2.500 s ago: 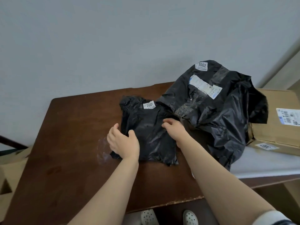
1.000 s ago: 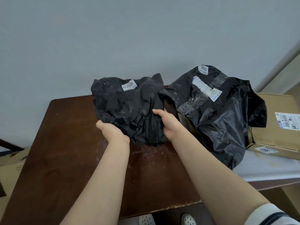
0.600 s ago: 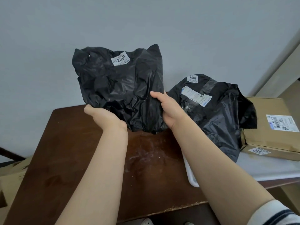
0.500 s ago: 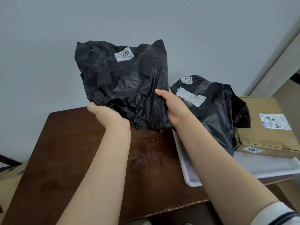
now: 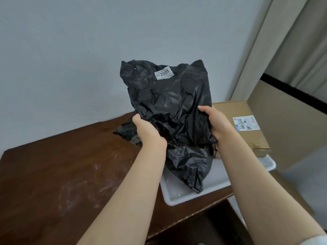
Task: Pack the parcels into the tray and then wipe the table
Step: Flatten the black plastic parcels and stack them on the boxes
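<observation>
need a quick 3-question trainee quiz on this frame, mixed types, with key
1. True or false: the left hand and the right hand both grip the black parcel, which is lifted off the table.
2. Multiple choice: which number is on the parcel's white label? A) 2001 B) 2002 C) 3007
3. Short answer: on which side of the table, the person's left or right, does the white tray sit?

Key: 1 true; 2 A; 3 right.

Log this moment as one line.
left hand, right hand: grip parcel 2001 | parcel 2001: held above white tray | table: smeared
</observation>
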